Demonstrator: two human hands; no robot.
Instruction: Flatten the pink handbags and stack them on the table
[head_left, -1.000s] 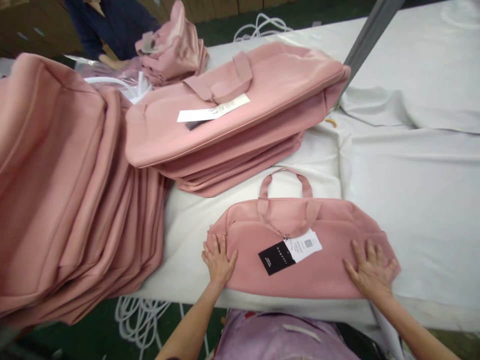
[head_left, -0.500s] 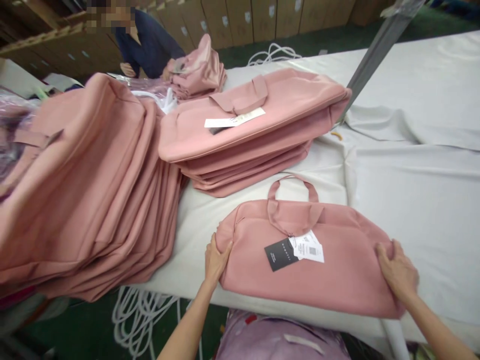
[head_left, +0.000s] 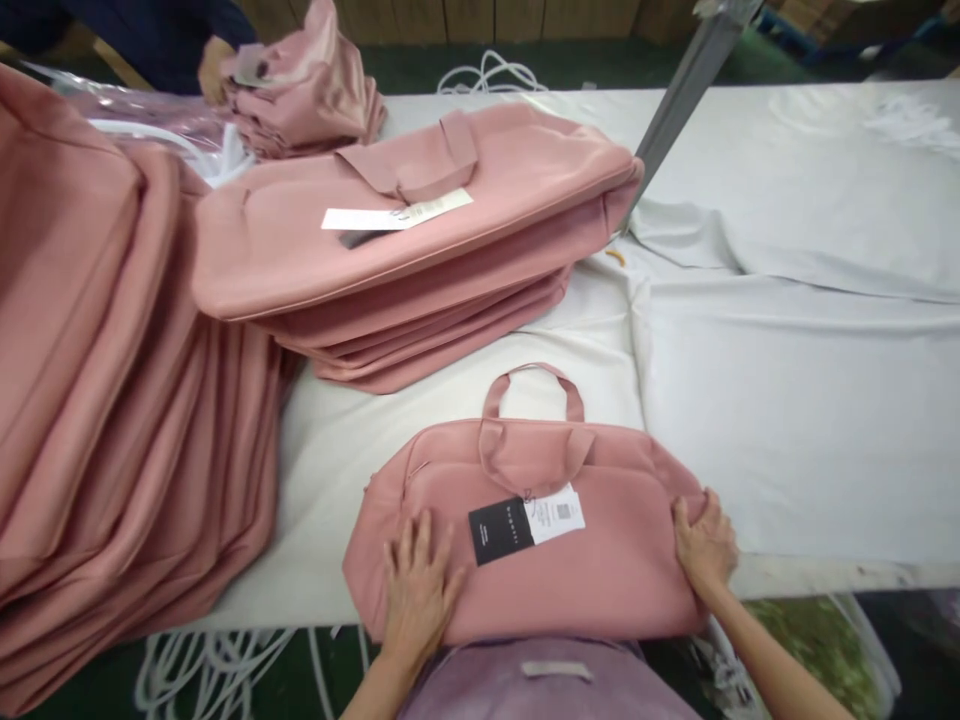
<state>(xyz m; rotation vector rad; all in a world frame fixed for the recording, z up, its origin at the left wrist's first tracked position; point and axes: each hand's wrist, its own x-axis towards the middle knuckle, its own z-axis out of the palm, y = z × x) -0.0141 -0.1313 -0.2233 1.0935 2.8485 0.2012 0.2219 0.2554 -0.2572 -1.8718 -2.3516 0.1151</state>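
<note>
A pink bag lies flat at the table's front edge, its handles pointing away from me. A black tag and a white tag rest on its front. My left hand lies spread on the bag's lower left part, palm down, holding nothing. At the right end, my right hand grips the bag's side, with fingers wrapped over the edge.
Behind the bag is a stack of pink bags; more pink bags are piled at left. A grey metal post rises from the white-covered table. A person's hand touches bunched pink material.
My left hand has let go of the bag's left end and now lies open on its front. The bag sits closer to my body. The view has shifted to the right.
</note>
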